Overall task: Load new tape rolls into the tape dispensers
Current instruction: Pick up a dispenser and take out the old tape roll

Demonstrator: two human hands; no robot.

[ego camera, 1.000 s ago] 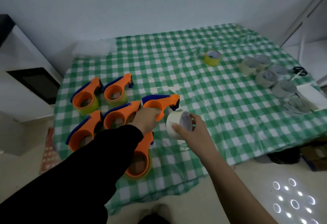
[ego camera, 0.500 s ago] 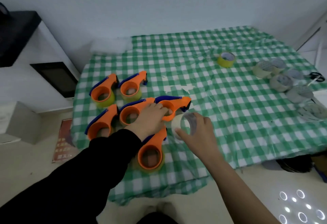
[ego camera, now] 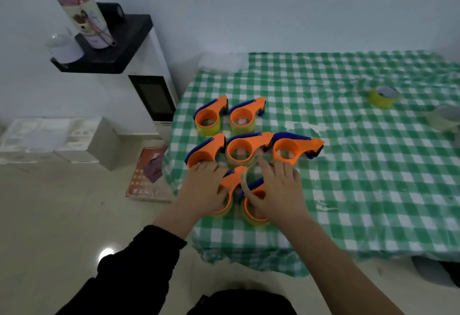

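The tape roll (ego camera: 244, 180), a pale ring standing on edge, sits near the front edge of the table (ego camera: 361, 190), just above the nearest orange-and-blue dispenser (ego camera: 256, 211). The right grip (ego camera: 276, 190), a bare hand, is clamped on that roll, with its fingers spread over the top and the thumb low at the near side. The left grip (ego camera: 204, 187), with a black sleeve behind it, lies on the neighbouring front dispenser (ego camera: 230, 177). Its fingers are stretched forward and apart, not curled, and their tips reach the left dispenser (ego camera: 206, 151) of the middle row.

That row holds two more, a centre dispenser (ego camera: 244, 150) and a right dispenser (ego camera: 293, 150), which touch each other. Behind them stand two rear dispensers (ego camera: 207, 118) side by side, both with yellow-green tape in them.

A green-and-white checked cloth covers the table. Well apart, toward the far right, lies a yellow-green roll (ego camera: 383, 96). Left of the table stands a white cabinet (ego camera: 149, 65) with a flask (ego camera: 84, 18) on its black top.
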